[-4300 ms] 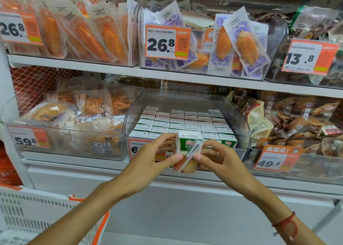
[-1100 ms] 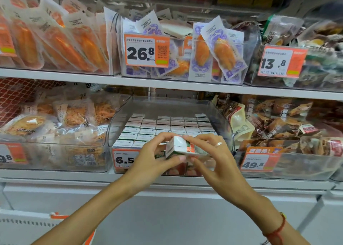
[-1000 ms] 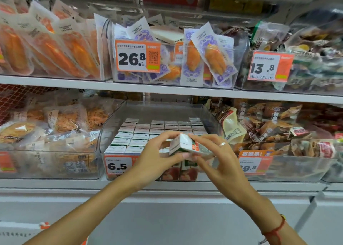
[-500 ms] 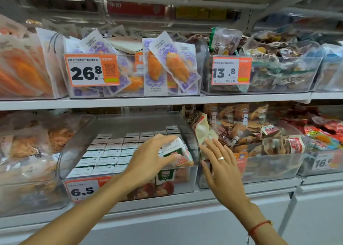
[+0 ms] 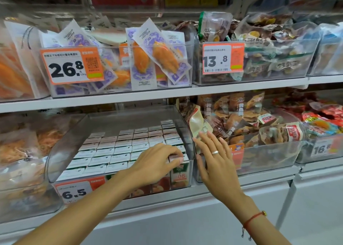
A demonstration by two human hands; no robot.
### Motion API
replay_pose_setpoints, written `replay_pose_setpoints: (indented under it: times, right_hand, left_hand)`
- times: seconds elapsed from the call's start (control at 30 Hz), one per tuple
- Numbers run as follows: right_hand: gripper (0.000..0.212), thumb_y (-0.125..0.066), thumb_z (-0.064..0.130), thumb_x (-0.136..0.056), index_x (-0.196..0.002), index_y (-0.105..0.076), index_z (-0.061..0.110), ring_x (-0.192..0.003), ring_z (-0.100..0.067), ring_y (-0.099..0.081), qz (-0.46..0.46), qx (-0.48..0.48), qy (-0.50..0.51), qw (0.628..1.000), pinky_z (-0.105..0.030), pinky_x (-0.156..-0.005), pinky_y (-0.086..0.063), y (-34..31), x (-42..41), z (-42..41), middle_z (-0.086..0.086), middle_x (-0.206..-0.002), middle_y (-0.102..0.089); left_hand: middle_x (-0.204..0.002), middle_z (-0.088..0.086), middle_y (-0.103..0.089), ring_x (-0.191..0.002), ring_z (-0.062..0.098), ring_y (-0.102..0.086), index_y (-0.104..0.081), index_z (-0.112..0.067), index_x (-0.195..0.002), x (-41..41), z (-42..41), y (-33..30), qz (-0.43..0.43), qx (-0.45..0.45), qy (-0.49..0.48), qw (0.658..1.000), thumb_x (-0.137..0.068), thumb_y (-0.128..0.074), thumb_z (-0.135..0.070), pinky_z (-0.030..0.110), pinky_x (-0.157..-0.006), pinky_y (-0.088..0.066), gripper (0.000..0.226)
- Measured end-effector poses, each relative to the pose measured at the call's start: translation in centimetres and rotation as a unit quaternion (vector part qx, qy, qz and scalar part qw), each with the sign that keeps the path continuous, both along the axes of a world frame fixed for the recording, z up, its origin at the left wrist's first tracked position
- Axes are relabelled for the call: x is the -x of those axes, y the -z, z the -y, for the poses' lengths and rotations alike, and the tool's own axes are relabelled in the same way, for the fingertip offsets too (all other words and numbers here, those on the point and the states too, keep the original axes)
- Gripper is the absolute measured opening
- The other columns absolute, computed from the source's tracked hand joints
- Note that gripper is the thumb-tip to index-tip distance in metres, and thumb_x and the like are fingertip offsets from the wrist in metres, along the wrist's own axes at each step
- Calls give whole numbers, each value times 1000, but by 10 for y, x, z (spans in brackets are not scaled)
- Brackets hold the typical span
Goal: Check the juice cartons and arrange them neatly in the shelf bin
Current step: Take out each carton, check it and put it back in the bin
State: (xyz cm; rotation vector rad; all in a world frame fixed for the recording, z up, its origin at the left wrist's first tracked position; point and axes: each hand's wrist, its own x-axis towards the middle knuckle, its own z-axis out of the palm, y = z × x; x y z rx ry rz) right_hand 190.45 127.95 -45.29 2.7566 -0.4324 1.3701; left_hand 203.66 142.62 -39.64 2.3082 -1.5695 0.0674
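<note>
A white shelf [image 5: 148, 96] is carrying a row of clear bins, and the lower shelf board [image 5: 232, 184] is holding the shelf bin [image 5: 115, 120], a clear tub that is sitting between a bin of shredded snacks [image 5: 22, 151] on its left and a bin of brown snack packs [image 5: 259, 157] on its right. Rows of juice cartons [image 5: 118, 148] are standing upright and packed side by side, filling the bin from its front wall back toward the middle. A price tag [image 5: 78, 190] reading 6.5 is hanging at the bin's front left corner. The left hand [image 5: 157, 163] is reaching into the front right corner, its fingers curling over the top of one juice carton [image 5: 179, 172] that is standing against the front wall. The right hand [image 5: 215, 159] is hovering open and empty, fingers spread, just outside the bin's right wall, apart from the left hand. A ring [image 5: 215, 152] is showing on one finger, and a red string bracelet [image 5: 254, 218] is circling the right wrist.
</note>
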Motion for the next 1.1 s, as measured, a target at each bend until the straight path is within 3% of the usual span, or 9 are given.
replay_pose_setpoints:
  times: [0.1, 0.23, 0.3, 0.4, 0.6, 0.73, 0.9, 1.0, 1.1]
  right_hand:
    - [44, -36, 28, -97, -137, -51, 17, -143, -18, -29, 2, -3, -1, 1000, -40, -118, -18, 1, 0, 0, -3, -148, -47]
    - [42, -43, 25, -96, -136, -51, 18, -142, -19, -31, 6, -5, 5, 1000, -40, -119, -18, 2, -1, -1, -3, -146, -49]
    - [42, -49, 23, -94, -135, -51, 19, -142, -18, -32, 9, -8, 5, 1000, -40, -119, -18, 2, -2, -1, -3, -145, -50]
    - [41, -44, 25, -95, -136, -51, 20, -142, -18, -32, 8, -9, 3, 1000, -40, -118, -19, 3, -2, 0, -2, -146, -50]
    - [42, -41, 26, -96, -136, -50, 20, -142, -19, -33, 4, -16, -7, 1000, -41, -118, -19, 2, -2, 1, -3, -146, -49]
    - [42, -40, 26, -96, -136, -51, 19, -142, -20, -33, -1, -24, -12, 1000, -40, -119, -17, 0, -2, -1, -3, -146, -49]
    - [41, -45, 23, -95, -134, -53, 17, -141, -21, -35, -7, -31, -16, 999, -40, -120, -17, -3, 0, -2, -3, -145, -49]
    - [40, -57, 13, -92, -133, -55, 14, -140, -21, -33, -12, -45, -34, 998, -41, -120, -20, -10, 2, -3, -5, -143, -51]
    - [41, -63, 5, -88, -128, -58, 11, -136, -23, -35, -11, -75, -54, 996, -42, -115, -28, -20, 7, -8, -6, -138, -54]
  left_hand:
    - [-119, -19, -59, -114, 3, -46, -62, -37, -118, -3, -1, -1, 14, -9, 9, 1000, -99, -41, -51, 30, -91, -42, 31]
    - [-110, -16, -63, -99, 4, -56, -66, -37, -109, -12, 7, -13, -15, -20, 6, 1000, -98, -46, -47, 37, -86, -50, 25]
    - [-113, -17, -65, -98, 5, -59, -66, -36, -112, -21, 15, -22, 10, -21, -4, 1000, -98, -51, -44, 36, -84, -52, 22]
    - [-122, -10, -62, -104, 12, -60, -63, -32, -121, -35, 29, -33, 81, -117, 2, 990, -96, -54, -46, 36, -84, -51, 31]
    - [-123, -6, -59, -101, 14, -55, -58, -27, -130, -45, 46, -55, 100, -260, 43, 960, -90, -59, -54, 29, -73, -42, 48]
    - [-127, -2, -60, -114, 20, -54, -57, -21, -132, -43, 55, -53, 130, -280, 34, 950, -91, -59, -50, 36, -88, -49, 50]
    - [-130, -1, -50, -120, 21, -44, -56, -22, -130, -43, 47, -46, 114, -221, 40, 968, -93, -56, -51, 33, -86, -41, 48]
    - [-125, 0, -48, -116, 21, -44, -58, -22, -121, -45, 34, -44, 22, -102, 24, 994, -92, -59, -46, 30, -89, -37, 38]
    - [-118, -2, -57, -105, 19, -56, -56, -22, -108, -41, 19, -45, -121, 51, -8, 991, -92, -63, -35, 43, -93, -48, 21]
